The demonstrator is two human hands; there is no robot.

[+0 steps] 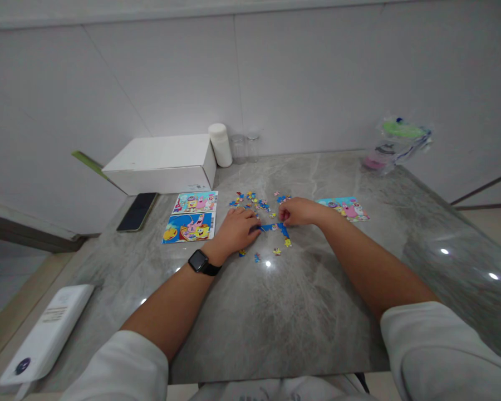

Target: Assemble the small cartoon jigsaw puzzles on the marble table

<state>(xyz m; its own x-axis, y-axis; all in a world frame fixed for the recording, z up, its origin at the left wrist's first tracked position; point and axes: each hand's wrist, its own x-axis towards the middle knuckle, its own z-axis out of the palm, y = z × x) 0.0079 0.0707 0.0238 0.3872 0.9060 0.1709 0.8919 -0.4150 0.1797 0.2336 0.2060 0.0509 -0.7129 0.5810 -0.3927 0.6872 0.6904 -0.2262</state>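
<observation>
Joined blue puzzle pieces [284, 231] form a corner shape on the grey marble table, between my hands. My left hand [239, 227], with a black watch on its wrist, rests at the left end of this strip, fingers spread over the tabletop. At the strip's upper right is my right hand [294, 212], its fingers pinched together; anything between them is hidden. A pile of loose puzzle pieces [249, 199] lies just beyond my hands. Nearer to me are a few single pieces, among them a yellow one [277, 252].
Two cartoon picture cards [190, 227] lie left, beside a phone [137, 211]. Another picture card [350, 208] is partly behind my right forearm. A white box [162, 161], white bottle [220, 146], clear glasses [253, 148] and plastic bag [394, 145] stand farther back. A white device [50, 331] sits front left.
</observation>
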